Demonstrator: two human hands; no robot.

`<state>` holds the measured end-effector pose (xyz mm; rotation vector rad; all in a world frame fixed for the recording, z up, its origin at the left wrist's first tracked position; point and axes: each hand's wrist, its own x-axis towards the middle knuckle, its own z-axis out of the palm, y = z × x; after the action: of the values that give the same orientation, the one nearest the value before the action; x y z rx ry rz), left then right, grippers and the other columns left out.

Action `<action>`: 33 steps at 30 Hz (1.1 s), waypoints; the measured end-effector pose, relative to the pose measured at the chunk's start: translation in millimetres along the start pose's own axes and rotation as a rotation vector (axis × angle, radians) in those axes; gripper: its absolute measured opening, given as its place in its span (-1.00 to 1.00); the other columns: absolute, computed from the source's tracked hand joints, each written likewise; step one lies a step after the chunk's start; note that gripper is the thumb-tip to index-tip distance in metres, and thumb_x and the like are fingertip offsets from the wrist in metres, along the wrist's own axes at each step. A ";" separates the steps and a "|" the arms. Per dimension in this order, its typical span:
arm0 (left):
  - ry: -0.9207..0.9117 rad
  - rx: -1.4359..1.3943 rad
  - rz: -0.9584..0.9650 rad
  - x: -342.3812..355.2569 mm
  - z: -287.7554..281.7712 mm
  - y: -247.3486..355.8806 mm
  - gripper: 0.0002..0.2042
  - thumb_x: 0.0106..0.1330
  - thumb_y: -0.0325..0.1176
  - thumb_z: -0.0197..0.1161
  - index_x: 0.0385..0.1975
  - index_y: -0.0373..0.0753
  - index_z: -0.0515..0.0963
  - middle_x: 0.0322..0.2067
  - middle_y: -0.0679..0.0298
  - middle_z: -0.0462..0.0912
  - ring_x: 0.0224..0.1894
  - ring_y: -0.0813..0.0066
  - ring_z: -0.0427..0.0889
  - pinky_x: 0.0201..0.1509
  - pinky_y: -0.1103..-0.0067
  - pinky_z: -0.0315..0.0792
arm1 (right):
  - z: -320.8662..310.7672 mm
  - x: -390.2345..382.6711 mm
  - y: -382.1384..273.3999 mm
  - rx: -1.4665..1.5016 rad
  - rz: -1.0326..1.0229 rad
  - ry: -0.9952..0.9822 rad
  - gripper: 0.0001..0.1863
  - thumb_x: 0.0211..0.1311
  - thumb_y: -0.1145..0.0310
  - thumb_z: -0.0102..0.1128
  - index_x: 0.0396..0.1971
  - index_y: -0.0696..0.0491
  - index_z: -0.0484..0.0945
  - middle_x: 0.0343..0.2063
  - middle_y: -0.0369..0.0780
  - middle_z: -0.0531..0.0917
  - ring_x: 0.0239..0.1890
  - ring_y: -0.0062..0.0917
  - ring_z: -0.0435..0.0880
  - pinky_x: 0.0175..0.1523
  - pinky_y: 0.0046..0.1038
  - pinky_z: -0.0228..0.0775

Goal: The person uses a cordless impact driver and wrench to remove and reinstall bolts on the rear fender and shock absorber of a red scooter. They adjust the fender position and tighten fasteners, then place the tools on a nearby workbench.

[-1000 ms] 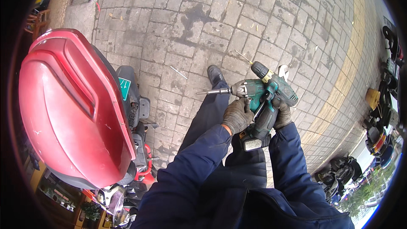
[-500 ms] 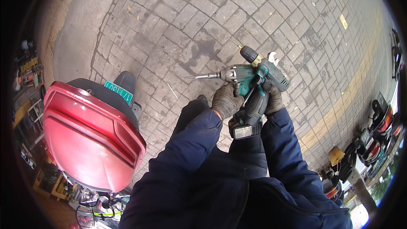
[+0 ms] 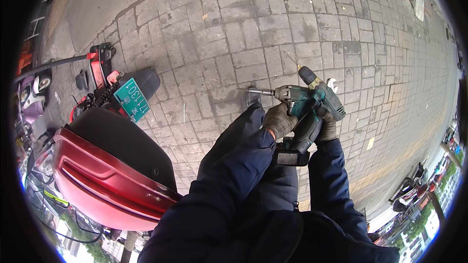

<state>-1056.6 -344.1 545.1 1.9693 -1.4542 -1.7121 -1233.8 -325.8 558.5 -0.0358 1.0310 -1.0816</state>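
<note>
Both my hands wear grey-brown work gloves and hold power tools close together in front of my legs. My left hand (image 3: 280, 121) is closed on a teal and grey power driver (image 3: 298, 95), whose long silver bit points left. A teal and black cordless drill (image 3: 331, 101) lies across it, its black and yellow chuck and thin bit pointing up and left. My right hand (image 3: 329, 127) is closed around the drill's grip, with fingers partly hidden. Beside the drill sticks out the silver open jaw of a wrench (image 3: 332, 85); its handle is hidden. A black battery pack (image 3: 292, 158) hangs below.
Close on my left stands a motorbike with a red and black top box (image 3: 114, 165) and a green number plate (image 3: 131, 99). A thin white stick (image 3: 184, 113) lies on the grey paving (image 3: 219, 48). Parked bikes (image 3: 412, 190) line the far right.
My view has turned and moved along the paving, showing more of the motorbike's rear and another red vehicle part beyond it. Both hands keep the same tools, now slightly farther right.
</note>
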 end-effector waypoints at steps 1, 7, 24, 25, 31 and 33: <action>0.025 -0.043 -0.006 18.2 -19.4 14.6 -0.67 -0.04 -0.28 0.24 -0.27 -0.31 0.57 -0.43 0.01 0.66 -0.32 0.06 0.66 -0.21 0.34 0.52 | 19.0 26.1 -17.3 -0.040 0.020 -0.009 -0.43 -0.05 0.19 0.43 0.00 0.02 0.45 -0.19 -0.24 0.61 -0.13 -0.39 0.61 0.02 -0.26 0.54; 0.199 -0.091 -0.117 116.5 -180.9 42.8 -0.57 -0.03 -0.18 0.23 -0.16 -0.30 0.55 -0.25 -0.07 0.65 -0.15 -0.04 0.62 -0.04 0.27 0.50 | 169.9 188.4 -44.0 -0.233 0.189 -0.107 -0.42 -0.06 0.15 0.44 -0.03 0.04 0.45 -0.19 -0.19 0.62 -0.18 -0.36 0.64 -0.07 -0.26 0.57; 0.863 -0.949 -0.429 232.8 -557.8 -132.5 -0.64 -0.01 -0.23 0.22 -0.23 -0.31 0.54 -0.38 -0.05 0.66 -0.26 0.02 0.66 -0.12 0.32 0.50 | 650.6 466.1 182.3 -0.973 0.756 -0.429 -0.53 -0.06 0.23 0.43 -0.13 0.04 0.50 -0.30 -0.17 0.66 -0.32 -0.38 0.67 -0.19 -0.23 0.60; 0.907 -0.992 -0.451 235.3 -581.3 -147.9 -0.62 -0.02 -0.23 0.22 -0.21 -0.31 0.55 -0.38 -0.05 0.66 -0.26 0.03 0.66 -0.11 0.33 0.50 | 676.1 475.4 207.1 -1.005 0.768 -0.494 -0.54 -0.07 0.24 0.43 -0.13 0.04 0.50 -0.30 -0.18 0.66 -0.33 -0.38 0.67 -0.20 -0.24 0.60; 1.045 -1.174 -0.676 200.6 -679.3 -252.1 -0.55 -0.03 -0.22 0.24 -0.11 -0.32 0.54 -0.37 -0.06 0.66 -0.25 0.00 0.65 -0.13 0.32 0.49 | 786.5 487.6 370.0 -1.152 0.977 -0.571 -0.53 -0.06 0.32 0.39 -0.09 0.05 0.48 -0.34 -0.16 0.64 -0.35 -0.37 0.67 -0.26 -0.26 0.62; 1.119 -1.132 -0.734 181.0 -697.3 -286.6 -0.55 -0.03 -0.23 0.23 -0.11 -0.31 0.53 -0.37 -0.06 0.65 -0.26 -0.02 0.65 -0.12 0.31 0.49 | 810.4 479.1 420.7 -1.228 1.089 -0.538 -0.51 -0.07 0.33 0.39 -0.08 0.06 0.46 -0.34 -0.16 0.64 -0.36 -0.36 0.67 -0.26 -0.26 0.62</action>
<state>-345.5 -643.5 468.3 2.0434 0.5547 -0.7712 -329.6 -816.2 486.3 -0.6377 0.8630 0.6168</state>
